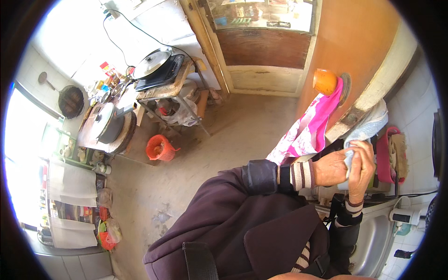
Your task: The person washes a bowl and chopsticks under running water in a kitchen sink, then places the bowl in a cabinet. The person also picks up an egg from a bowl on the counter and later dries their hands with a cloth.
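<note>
A light blue-grey cloth (pixel 367 122) hangs beside the edge of the orange door, at the right. Its lower end is bunched between my two hands. My left hand (pixel 330 168) grips it from the left, with its fingers partly hidden. Around the cloth from the right closes my right hand (pixel 362 168), touching the left one. Just left of them, a pink and white floral cloth (pixel 308 133) hangs from the door's round handle plate, next to an orange cup-shaped object (pixel 324 81).
A metal sink (pixel 372 241) lies below my hands, and a pink basket (pixel 385 157) stands right of them. Across the floor are an orange-red waste basket (pixel 160 147), a lidded pot (pixel 110 122) and a lidded pan (pixel 153 63) on a black cooktop (pixel 161 75).
</note>
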Motion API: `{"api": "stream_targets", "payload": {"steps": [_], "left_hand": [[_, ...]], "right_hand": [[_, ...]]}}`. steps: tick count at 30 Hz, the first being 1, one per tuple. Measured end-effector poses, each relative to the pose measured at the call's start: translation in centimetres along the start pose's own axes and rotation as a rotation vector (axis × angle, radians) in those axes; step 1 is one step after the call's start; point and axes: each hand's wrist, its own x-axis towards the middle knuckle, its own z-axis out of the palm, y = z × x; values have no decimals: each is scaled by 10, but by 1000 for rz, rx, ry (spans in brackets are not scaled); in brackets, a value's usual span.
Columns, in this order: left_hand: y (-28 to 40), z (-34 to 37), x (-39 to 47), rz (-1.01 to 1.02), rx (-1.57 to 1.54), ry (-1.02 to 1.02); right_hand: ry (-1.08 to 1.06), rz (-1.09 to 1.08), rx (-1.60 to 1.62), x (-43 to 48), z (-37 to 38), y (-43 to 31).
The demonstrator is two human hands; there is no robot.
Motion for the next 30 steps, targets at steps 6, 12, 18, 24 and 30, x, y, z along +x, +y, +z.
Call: {"api": "stream_targets", "payload": {"steps": [6,12,18,24,30], "left_hand": [[-4,-37,-2,17,-198,123],[-29,-101,-41,-466,-772,112],[-101,-178,-87,-1007,-1485,104],[-162,-237,-115,-978,-1764,131],[-214,-307,-133,-796,-1772,-71]], "right_hand": [[153,163,-2,-2,-5,23],[390,72,-315,-15,-5,24],[306,-70,258,-35,25,-26],[-451,403,618,-3,117,-72],[-576,720,324,19,237,-57]]}}
